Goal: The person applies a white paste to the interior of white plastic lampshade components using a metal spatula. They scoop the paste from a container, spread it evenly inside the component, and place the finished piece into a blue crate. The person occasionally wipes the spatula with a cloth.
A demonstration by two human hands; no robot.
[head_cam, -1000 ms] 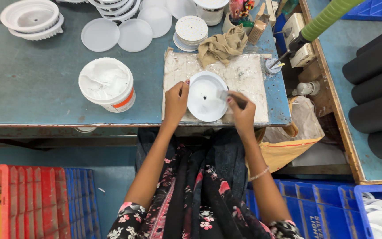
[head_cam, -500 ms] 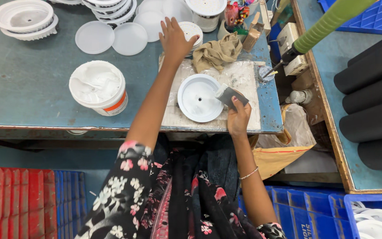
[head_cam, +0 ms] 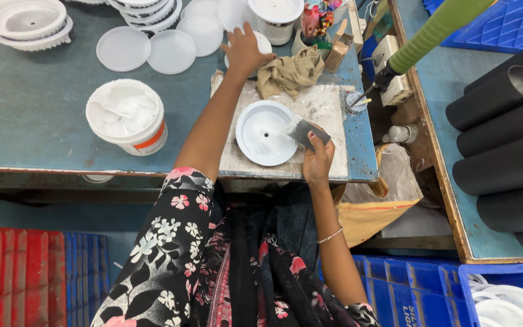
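Right hand (head_cam: pixel 317 158): fingers curled shut around a grey scraper (head_cam: pixel 305 131), pinch grip, blade tip touching the 3 o'clock rim of the white dish (head_cam: pixel 266 133). The hand sits at the dish's 4 o'clock, at the near edge of the board (head_cam: pixel 328 109).

Dish lies flat on the paste-smeared board, open side up, not held by either hand.

Left hand (head_cam: pixel 244 51): arm stretched out past the dish toward 12 o'clock, fingers spread and half open, palm down on a white lid (head_cam: pixel 263 42) at the far end of the board. Cannot tell if it grips the lid or just rests on it. Tan rag (head_cam: pixel 290 71) just beside it at 3 o'clock.

Vs 0.5 s ago: left hand about the same reach, now lower on the lid with fingers more closed over it. Right hand and scraper hardly moved, blade still at the dish rim. 1 s ago both hands were on the dish; the left has since let go and gone far.

Paste tub (head_cam: pixel 127 115) at the dish's 9 o'clock, well apart from both hands. Flat white discs (head_cam: pixel 147 49) farther out at 11 o'clock. Green hose (head_cam: pixel 437 27) with tool tip at 2 o'clock, black tubes (head_cam: pixel 503 139) off the bench at 3 o'clock.
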